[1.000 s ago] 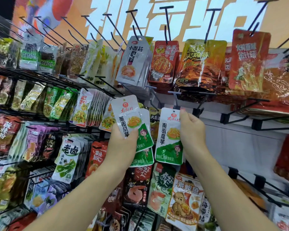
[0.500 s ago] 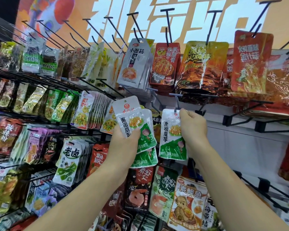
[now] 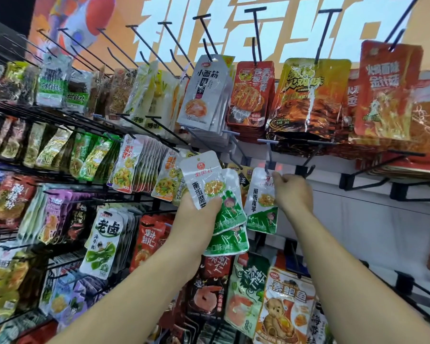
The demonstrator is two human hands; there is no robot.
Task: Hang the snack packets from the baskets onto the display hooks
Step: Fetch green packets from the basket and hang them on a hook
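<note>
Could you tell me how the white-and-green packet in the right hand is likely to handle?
Probably light: the right hand holds the packet by a pinch at its top corner. Likely floppy, as its film looks creased. Perhaps slippery: the glossy stack in the left hand lies fanned askew.

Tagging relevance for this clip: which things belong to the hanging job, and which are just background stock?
In the job: right hand, white-and-green packet it pinches, display hook above it, left hand, spare packets it grips.
Just there: grey packets, red packets, bear-print packet.
</note>
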